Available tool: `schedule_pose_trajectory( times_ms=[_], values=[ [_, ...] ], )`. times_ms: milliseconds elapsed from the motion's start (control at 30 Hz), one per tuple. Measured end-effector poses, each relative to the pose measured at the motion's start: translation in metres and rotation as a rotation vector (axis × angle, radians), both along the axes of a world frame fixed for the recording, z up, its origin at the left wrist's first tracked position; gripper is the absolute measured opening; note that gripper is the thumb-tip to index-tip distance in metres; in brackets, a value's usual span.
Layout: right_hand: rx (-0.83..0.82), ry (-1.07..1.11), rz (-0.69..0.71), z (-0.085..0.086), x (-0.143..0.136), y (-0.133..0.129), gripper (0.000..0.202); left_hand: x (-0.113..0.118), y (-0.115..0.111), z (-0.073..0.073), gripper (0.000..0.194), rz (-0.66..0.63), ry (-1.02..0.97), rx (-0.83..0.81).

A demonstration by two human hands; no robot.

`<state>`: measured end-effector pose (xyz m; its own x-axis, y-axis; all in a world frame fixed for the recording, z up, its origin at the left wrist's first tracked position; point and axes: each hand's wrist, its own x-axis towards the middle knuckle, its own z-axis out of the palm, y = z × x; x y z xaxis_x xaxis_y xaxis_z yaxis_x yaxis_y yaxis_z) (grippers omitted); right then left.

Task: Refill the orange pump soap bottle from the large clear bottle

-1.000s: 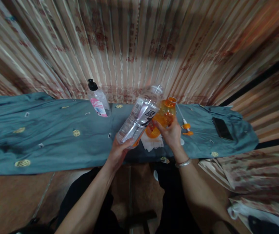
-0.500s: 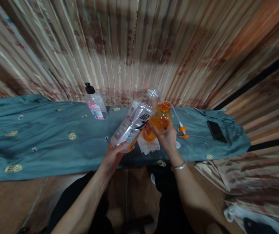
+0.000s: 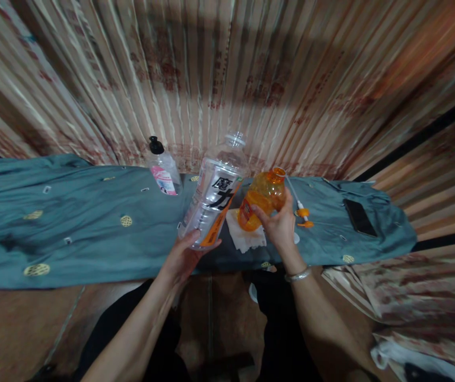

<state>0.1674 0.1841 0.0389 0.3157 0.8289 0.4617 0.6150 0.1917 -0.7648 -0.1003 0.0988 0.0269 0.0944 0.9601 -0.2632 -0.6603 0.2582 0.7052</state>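
My left hand [image 3: 185,257] grips the lower end of a large clear plastic bottle [image 3: 215,199] with a silver and orange label; it leans right and its top carries no visible cap colour. An orange see-through bottle [image 3: 261,199], open at the neck and tilted to the right, is held in my right hand [image 3: 279,223]. Beneath the orange bottle lies a white tissue [image 3: 247,241]. An orange pump head with a clear tube [image 3: 303,215] rests on the cloth just right of my right hand.
A clear bottle with a black pump top and pink label [image 3: 165,178] stands at the back left. The narrow table has a green cloth [image 3: 88,228]. A dark phone [image 3: 358,217] lies on its right part. Pleated curtains [image 3: 219,79] hang behind.
The large bottle has moved left, away from the orange one, and is more upright. Its neck no longer overlaps the orange bottle, which remains in my right hand. The view has shifted slightly.
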Motion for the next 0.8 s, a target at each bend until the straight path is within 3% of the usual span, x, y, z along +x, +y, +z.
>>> schedule_pose_trajectory(
  times_ms=[167,267,367,500,567,700,800],
  values=[
    [0.215,-0.189,-0.026,0.031,0.001,-0.027,0.118,-0.007,-0.001,0.0,0.082,0.03,0.013,0.009],
    [0.239,-0.191,0.068,0.046,-0.016,-0.051,0.106,-0.009,-0.001,0.001,0.08,0.045,0.03,0.023],
    [0.116,0.018,0.278,0.041,-0.043,-0.062,0.095,-0.006,0.0,0.006,0.081,0.067,0.05,0.044],
    [-0.159,0.421,0.522,0.018,-0.075,-0.052,0.104,0.001,0.0,0.015,0.081,0.081,0.067,0.073],
    [-0.222,0.568,0.623,0.011,-0.085,-0.043,0.104,0.004,0.001,0.016,0.08,0.084,0.069,0.091],
    [-0.244,0.685,0.73,0.014,-0.098,-0.034,0.093,0.011,0.005,0.005,0.079,0.155,0.092,0.107],
    [-0.267,0.711,0.728,0.021,-0.103,-0.033,0.079,0.014,0.01,-0.01,0.094,0.259,0.12,0.116]
  ],
)
